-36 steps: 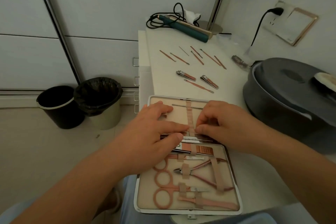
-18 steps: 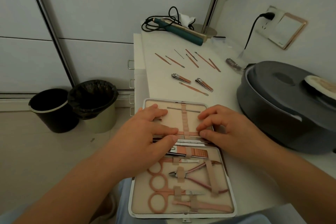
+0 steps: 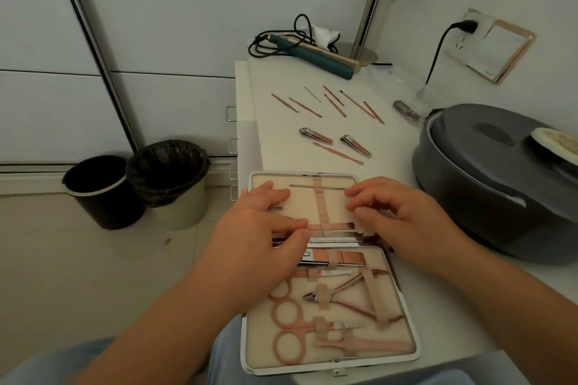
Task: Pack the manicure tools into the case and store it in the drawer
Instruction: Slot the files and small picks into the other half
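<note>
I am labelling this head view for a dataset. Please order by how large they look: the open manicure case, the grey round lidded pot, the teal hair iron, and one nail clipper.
1. Open manicure case and grey pot: look alike; the pot is cut off by the frame and the case lies nearer, so unranked.
2. Teal hair iron.
3. Nail clipper.

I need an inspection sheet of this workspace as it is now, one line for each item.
Surface: white countertop, partly bare.
Job's things: open case at near edge, scissors and nippers strapped in; two nail clippers and several thin tools loose beyond it.
Clutter: grey lidded pot, mirror.
Hands: left hand and right hand on the case's upper half.
Cables: black cord coiled by hair iron; plugged lead.
Surroundings: two bins on floor.
</note>
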{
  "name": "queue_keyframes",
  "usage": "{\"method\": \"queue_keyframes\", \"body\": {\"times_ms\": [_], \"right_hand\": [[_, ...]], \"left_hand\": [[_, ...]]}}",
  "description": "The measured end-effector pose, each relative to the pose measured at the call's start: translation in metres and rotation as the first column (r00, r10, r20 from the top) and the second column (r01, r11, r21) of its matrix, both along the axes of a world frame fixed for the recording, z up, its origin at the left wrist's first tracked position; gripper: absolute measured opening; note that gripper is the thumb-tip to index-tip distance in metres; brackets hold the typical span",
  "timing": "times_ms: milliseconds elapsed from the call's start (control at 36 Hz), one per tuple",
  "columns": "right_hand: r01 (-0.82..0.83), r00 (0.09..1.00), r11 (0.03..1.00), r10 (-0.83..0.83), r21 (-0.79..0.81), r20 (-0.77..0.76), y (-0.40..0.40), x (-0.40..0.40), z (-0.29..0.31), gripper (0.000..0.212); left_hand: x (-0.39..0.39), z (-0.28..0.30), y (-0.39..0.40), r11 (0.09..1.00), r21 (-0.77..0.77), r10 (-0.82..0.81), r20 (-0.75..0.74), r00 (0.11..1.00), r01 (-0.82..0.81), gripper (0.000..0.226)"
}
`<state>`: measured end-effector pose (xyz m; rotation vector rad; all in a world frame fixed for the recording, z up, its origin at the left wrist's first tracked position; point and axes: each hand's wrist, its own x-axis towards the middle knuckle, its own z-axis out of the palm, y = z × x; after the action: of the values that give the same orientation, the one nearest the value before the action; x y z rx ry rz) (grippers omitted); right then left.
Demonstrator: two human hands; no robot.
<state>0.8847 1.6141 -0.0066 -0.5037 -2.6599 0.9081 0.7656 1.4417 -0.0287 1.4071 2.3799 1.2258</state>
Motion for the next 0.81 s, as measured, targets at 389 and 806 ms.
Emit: {"method": "queue_keyframes", "body": {"times_ms": [389,806], "right_hand": [[0.073,0.992,0.966,-0.096,-0.25,-0.083,-0.001,-0.004,0.001,0.035],[0.353,0.904,0.911,-0.391,0.21,0.173,0.055,-0.122,0.036,0.032]], "left_hand": [[-0.004,-0.001,0.0,0.996,0.083,-0.04,0.099,0.994,0.032,0.03],[-0.051,0.002,0.005,0.993,-0.028,-0.117,0.021,0.993,0.117,0.026]]}}
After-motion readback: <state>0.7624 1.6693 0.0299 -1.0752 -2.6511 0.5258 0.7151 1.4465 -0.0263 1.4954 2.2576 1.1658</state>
